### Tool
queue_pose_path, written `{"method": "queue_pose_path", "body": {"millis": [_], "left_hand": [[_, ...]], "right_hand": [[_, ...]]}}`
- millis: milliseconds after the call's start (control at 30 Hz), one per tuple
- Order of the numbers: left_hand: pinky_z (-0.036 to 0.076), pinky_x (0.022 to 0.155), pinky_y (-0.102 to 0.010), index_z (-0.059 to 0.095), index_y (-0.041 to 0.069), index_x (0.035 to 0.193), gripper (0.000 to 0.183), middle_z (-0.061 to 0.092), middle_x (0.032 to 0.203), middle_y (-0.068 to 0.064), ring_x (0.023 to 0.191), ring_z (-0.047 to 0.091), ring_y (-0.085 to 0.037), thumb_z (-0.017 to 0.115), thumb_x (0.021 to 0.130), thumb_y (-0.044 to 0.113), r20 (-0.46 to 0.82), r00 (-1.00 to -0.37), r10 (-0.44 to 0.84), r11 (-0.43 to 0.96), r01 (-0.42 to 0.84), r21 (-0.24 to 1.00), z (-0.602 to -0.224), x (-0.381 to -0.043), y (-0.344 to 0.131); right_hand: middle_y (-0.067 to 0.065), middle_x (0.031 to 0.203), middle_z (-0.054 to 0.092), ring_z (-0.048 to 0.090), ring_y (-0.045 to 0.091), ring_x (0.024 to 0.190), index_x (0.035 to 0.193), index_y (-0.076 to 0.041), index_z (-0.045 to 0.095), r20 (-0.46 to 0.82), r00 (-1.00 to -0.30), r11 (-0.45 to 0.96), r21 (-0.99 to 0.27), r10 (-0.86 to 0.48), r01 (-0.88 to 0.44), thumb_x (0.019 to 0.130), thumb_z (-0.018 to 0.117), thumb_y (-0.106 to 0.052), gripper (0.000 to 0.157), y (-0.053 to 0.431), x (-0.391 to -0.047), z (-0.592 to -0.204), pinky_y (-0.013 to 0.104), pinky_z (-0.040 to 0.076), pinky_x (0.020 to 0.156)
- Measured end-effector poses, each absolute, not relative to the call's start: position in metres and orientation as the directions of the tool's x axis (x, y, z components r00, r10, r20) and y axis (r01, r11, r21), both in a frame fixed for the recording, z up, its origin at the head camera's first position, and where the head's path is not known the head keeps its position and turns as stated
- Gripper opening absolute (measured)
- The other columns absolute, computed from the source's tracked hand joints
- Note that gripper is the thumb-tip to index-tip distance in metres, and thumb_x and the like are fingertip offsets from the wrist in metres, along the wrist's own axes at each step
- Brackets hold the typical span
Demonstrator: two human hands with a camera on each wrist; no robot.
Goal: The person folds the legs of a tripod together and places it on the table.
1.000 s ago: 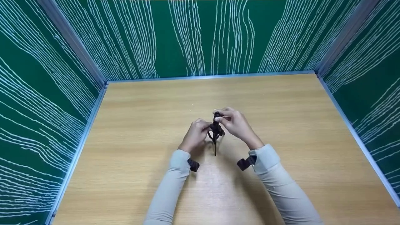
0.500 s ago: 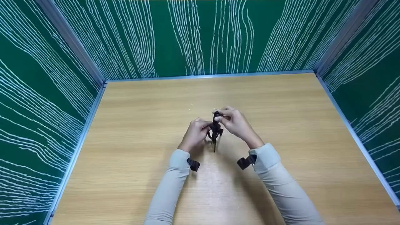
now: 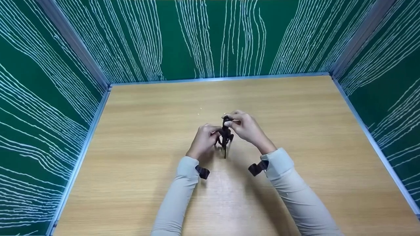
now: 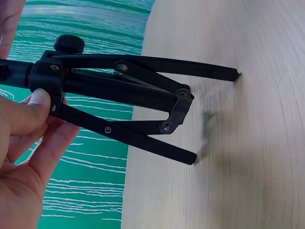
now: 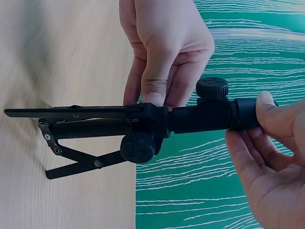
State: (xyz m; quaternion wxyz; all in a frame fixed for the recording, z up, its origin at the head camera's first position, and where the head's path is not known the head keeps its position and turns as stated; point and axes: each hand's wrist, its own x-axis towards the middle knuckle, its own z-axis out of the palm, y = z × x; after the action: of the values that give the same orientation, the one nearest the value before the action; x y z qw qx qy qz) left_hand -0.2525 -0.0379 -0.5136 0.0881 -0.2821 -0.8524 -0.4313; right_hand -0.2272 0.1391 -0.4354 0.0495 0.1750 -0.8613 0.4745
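A small black tripod (image 3: 225, 135) stands near the middle of the wooden table, its legs (image 4: 157, 150) partly spread and linked by braces to the centre column (image 4: 124, 90). The leg tips seen in the left wrist view are at the tabletop. My left hand (image 3: 205, 140) pinches the collar (image 5: 151, 121) where the legs hinge, thumb against its side. Higher up, my right hand (image 3: 246, 128) grips the top end (image 5: 246, 114) of the column between thumb and fingers. Two round knobs stick out of it, an upper knob (image 5: 212, 88) and a lower knob (image 5: 138, 147).
Green walls (image 3: 183, 39) with white wavy lines enclose the wooden table (image 3: 147, 114) at the back and both sides. Metal edging (image 3: 223, 79) runs along the table's borders. A few tiny pale specks (image 3: 198, 114) lie behind the hands.
The tripod's legs look slightly closer in, and its front leg tip has shifted a little away from me. Both hands keep their hold, nearly in place.
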Motion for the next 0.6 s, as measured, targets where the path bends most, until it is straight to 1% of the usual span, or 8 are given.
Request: {"method": "queue_pose_path", "body": {"millis": [167,300,600], "left_hand": [[0.054,0.081,-0.032,0.075,0.004,0.099,0.018,0.074,0.092,-0.01,0.086,0.066,-0.024,0.064,0.086,-0.001,0.378,-0.826,0.419,0.468,0.552,0.69,-0.5113,-0.2528,-0.0387],[0.055,0.083,-0.032,0.074,0.003,0.103,0.019,0.074,0.096,-0.012,0.089,0.067,-0.024,0.064,0.086,-0.001,0.354,-0.836,0.42,0.474,0.535,0.699,-0.5104,-0.2525,-0.0392],[0.056,0.081,-0.026,0.072,0.0,0.106,0.021,0.073,0.102,-0.014,0.093,0.07,-0.022,0.063,0.088,-0.002,0.328,-0.843,0.426,0.452,0.512,0.73,-0.5153,-0.2529,-0.0394]], "right_hand": [[0.018,0.106,0.066,0.065,0.03,0.099,0.113,0.003,0.068,0.252,-0.932,0.477,-0.806,-0.26,-0.351,0.088,0.066,-0.003,0.026,0.1393,-0.2276,-0.4353,0.039,0.055,0.089],[0.019,0.107,0.066,0.065,0.03,0.1,0.115,0.003,0.068,0.24,-0.935,0.465,-0.818,-0.259,-0.339,0.089,0.065,-0.004,0.027,0.1394,-0.2273,-0.4361,0.038,0.055,0.09],[0.018,0.11,0.065,0.064,0.029,0.106,0.118,0.003,0.065,0.208,-0.954,0.412,-0.866,-0.218,-0.283,0.09,0.065,-0.005,0.03,0.1392,-0.2275,-0.444,0.033,0.053,0.095]]}}
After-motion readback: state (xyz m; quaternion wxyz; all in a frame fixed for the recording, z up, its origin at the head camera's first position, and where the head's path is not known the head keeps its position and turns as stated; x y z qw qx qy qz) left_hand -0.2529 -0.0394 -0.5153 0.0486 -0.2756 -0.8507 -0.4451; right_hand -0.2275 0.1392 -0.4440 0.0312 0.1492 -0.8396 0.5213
